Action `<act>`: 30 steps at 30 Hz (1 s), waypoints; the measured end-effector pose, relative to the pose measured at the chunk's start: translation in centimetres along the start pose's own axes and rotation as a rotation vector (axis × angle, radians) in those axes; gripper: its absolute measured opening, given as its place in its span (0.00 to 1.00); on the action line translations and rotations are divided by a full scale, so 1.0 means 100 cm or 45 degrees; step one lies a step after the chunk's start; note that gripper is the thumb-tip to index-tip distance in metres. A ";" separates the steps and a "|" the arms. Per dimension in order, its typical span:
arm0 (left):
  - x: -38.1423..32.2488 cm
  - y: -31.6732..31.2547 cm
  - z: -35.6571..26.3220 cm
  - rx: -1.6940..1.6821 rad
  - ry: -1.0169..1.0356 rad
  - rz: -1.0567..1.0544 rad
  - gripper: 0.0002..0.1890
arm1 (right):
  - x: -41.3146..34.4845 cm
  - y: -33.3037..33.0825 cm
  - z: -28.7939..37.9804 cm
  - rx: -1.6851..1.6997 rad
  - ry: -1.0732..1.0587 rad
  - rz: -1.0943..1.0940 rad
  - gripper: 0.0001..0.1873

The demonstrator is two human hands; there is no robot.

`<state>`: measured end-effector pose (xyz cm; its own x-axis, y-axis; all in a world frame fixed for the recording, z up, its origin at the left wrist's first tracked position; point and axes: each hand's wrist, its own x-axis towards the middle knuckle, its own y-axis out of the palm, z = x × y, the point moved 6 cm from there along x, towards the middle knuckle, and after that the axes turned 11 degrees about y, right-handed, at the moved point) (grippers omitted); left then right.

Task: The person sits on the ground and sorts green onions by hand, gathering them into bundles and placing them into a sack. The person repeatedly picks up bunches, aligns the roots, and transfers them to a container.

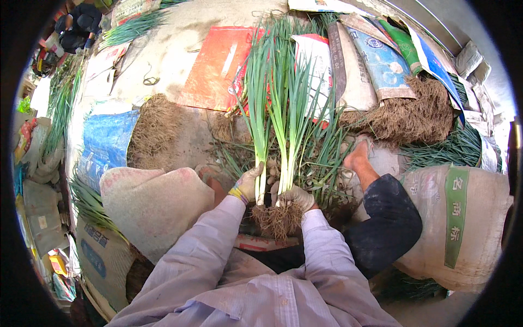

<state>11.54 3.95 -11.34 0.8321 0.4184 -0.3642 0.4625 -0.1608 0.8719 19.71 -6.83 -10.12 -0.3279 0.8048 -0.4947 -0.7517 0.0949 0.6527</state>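
Note:
Gloved, my left hand (246, 182) is closed around the white base of a spring onion stalk (259, 151). Beside it, my right hand (301, 198), also in a glove, grips a small bunch of spring onions (289, 159) near the bottom. Brown, tangled roots (280, 220) hang below both hands, towards my body. The long green leaves point away from me and overlap other leaves behind. Around and beneath the stalks lie loose leaves and trimmings (322, 175). My fingertips are partly hidden by the stalks.
A red sack (218, 69) lies flat ahead. To the right, rooted bundles (412, 110) lie under sacks, including a blue one (380, 61). A blue sack (108, 139) covers another bundle at left. A full woven sack (474, 229) stands by my right knee. Another person (79, 26) is at far left.

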 end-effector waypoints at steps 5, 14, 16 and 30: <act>0.000 -0.005 0.000 -0.090 0.034 -0.169 0.25 | -0.003 0.006 0.000 0.116 -0.008 0.059 0.21; -0.004 0.003 -0.005 -0.083 0.111 -0.027 0.29 | -0.007 0.005 0.002 0.095 -0.020 -0.030 0.26; -0.003 -0.007 -0.002 0.037 0.110 -0.056 0.28 | -0.005 0.004 0.000 0.072 -0.011 -0.036 0.25; -0.007 0.023 0.006 0.562 -0.081 -0.037 0.23 | 0.002 0.016 0.000 -0.196 0.306 -0.038 0.19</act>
<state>12.25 2.78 -9.27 0.8275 0.3749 -0.4180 0.5610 -0.5216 0.6428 18.47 -6.54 -9.22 -0.4164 0.6394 -0.6463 -0.8351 0.0121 0.5500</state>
